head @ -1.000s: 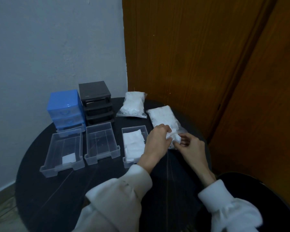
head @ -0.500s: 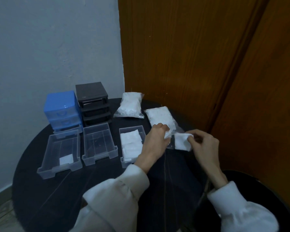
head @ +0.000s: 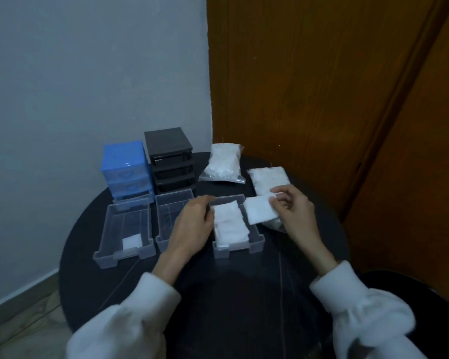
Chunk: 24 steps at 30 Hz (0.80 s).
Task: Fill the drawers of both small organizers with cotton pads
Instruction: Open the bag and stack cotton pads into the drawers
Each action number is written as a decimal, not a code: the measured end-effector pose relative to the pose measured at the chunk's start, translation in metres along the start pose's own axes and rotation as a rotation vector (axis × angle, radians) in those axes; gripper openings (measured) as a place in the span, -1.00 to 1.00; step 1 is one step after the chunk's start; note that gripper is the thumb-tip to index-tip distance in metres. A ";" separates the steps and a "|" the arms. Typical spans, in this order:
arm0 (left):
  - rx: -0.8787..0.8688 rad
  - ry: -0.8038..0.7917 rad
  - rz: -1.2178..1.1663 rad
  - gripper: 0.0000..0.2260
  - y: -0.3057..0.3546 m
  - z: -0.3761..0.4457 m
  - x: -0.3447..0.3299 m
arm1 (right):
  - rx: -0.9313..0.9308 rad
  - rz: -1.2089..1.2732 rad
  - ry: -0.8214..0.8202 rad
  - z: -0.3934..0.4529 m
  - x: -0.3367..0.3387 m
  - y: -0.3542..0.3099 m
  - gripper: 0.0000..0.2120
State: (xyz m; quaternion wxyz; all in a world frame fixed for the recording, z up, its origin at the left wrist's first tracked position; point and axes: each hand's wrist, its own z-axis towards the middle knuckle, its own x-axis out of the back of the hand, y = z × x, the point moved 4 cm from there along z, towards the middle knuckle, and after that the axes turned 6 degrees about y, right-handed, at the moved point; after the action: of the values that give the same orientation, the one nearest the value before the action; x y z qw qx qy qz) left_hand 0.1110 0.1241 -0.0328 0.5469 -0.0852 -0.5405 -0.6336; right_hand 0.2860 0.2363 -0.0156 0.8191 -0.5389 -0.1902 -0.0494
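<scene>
On round table: right drawer part-filled, left drawer one pad, middle drawer bare. Right hand pinching pad stack; left hand loosely curled, holding nothing.

A round black table stands against a grey wall and wooden door.

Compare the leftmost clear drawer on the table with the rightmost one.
The leftmost drawer holds one small cotton pad at its front; the rightmost drawer holds stacked pads along most of its length. The left hand touches the rightmost drawer's side; the leftmost is untouched. Both are clear plastic, out of the organizers.
</scene>
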 end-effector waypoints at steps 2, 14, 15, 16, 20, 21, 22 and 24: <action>0.076 0.020 0.047 -0.67 -0.030 -0.004 0.019 | 0.008 0.048 -0.105 0.000 -0.047 -0.017 -0.92; 0.105 0.023 0.024 -0.65 -0.042 -0.014 0.020 | -0.032 -0.099 -0.155 0.002 -0.122 -0.024 -0.86; 0.107 0.029 0.017 -0.66 -0.041 -0.014 0.021 | -0.020 -0.123 -0.158 0.001 -0.123 -0.022 -0.89; 0.108 0.034 0.013 -0.66 -0.041 -0.014 0.021 | -0.005 -0.149 -0.167 0.001 -0.124 -0.022 -0.91; 0.116 0.052 0.035 -0.65 -0.043 -0.016 0.017 | 0.100 -0.256 -0.226 -0.003 -0.129 -0.023 -0.92; 0.122 0.062 0.043 -0.65 -0.044 -0.017 0.017 | 0.129 -0.280 -0.238 -0.005 -0.129 -0.024 -0.92; 0.127 0.065 0.048 -0.64 -0.045 -0.017 0.016 | 0.161 -0.301 -0.247 -0.007 -0.129 -0.024 -0.91; 0.126 0.066 0.054 -0.63 -0.046 -0.016 0.016 | 0.231 -0.355 -0.259 -0.009 -0.130 -0.026 -0.90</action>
State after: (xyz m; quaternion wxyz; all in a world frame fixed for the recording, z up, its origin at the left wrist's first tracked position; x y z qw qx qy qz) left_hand 0.0769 0.0932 -0.0551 0.5856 -0.0440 -0.5585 -0.5858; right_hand 0.1610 0.2008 -0.0435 0.8225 -0.4017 -0.3898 -0.1011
